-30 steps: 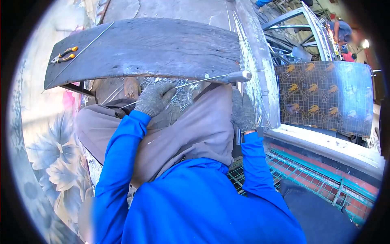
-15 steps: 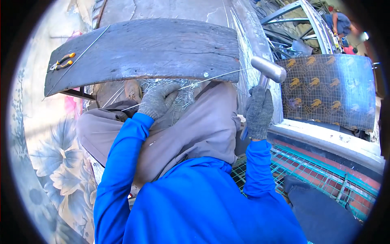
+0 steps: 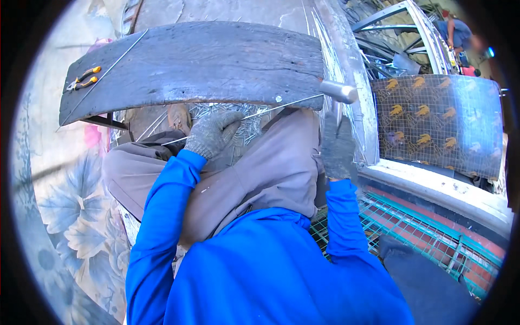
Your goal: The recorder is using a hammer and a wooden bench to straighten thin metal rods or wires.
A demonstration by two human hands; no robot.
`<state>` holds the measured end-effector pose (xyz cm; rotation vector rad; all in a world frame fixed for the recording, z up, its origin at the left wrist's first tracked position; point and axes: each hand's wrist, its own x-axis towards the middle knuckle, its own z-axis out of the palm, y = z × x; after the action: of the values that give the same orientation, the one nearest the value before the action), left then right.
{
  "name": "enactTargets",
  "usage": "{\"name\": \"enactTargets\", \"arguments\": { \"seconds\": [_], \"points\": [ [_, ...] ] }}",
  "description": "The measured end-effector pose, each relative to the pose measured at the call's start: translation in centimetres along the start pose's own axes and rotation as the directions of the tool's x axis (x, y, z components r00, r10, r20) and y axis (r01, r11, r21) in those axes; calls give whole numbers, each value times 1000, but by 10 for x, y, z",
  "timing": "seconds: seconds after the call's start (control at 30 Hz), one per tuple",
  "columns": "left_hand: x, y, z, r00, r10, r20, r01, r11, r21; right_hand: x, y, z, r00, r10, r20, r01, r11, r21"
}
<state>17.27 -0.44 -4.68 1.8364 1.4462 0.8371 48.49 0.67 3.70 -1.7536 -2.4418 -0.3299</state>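
Observation:
My left hand point(image 3: 214, 132), in a grey knit glove, is closed round a thin metal rod point(image 3: 271, 107). The rod slants up to the right, and its far end lies at the right end of a dark wooden bench point(image 3: 200, 59). A hammer point(image 3: 339, 91) with a silvery cylindrical head is gripped in my right hand point(image 3: 338, 146), gloved too and smeared by motion. Its head is at the bench's right end, by the rod's tip; whether they touch I cannot tell. Pliers point(image 3: 84, 79) with orange and black handles lie on the bench's left end, beside another thin rod point(image 3: 108, 71).
Many short cut metal pieces point(image 3: 250, 127) lie heaped below the bench's near edge. Long thin rods point(image 3: 325, 46) lie to its right. Further right are a dark patterned panel point(image 3: 433, 122), a green wire grid point(image 3: 422, 230) and a metal frame point(image 3: 428, 38). Another person point(image 3: 457, 33) bends over at the far right.
My right hand has swung the hammer slightly left and its head now lies over the bench's right end. My left hand keeps its hold on the rod, almost unmoved.

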Motion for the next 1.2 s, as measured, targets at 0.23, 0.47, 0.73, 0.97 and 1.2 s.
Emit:
{"name": "enactTargets", "arguments": {
  "seconds": [0.23, 0.47, 0.73, 0.97, 1.2],
  "points": [
    [-1, -6, 5, 999, -30, 18, 31, 998, -49, 16, 19, 8, 936, 195, 292, -254, 951, 178],
    [7, 0, 6, 990, -39, 137, 44, 998, -38, -7, 18, 51, 950, 184, 253, -229, 960, 160],
    [14, 5, 3, 986, -23, 167, 30, 999, -41, -10, 26, 52, 989, -141, 50, 130, 977, 168],
    [26, 5, 19, 989, -24, 146, 29, 999, -29, 15, -16, 6, 734, 495, 465, -639, 272, 719],
    [32, 11, 26, 990, -49, 130, 50, 999, -2, 11, 13, 44, 996, -76, -55, 86, 974, 209]
  ]
}}
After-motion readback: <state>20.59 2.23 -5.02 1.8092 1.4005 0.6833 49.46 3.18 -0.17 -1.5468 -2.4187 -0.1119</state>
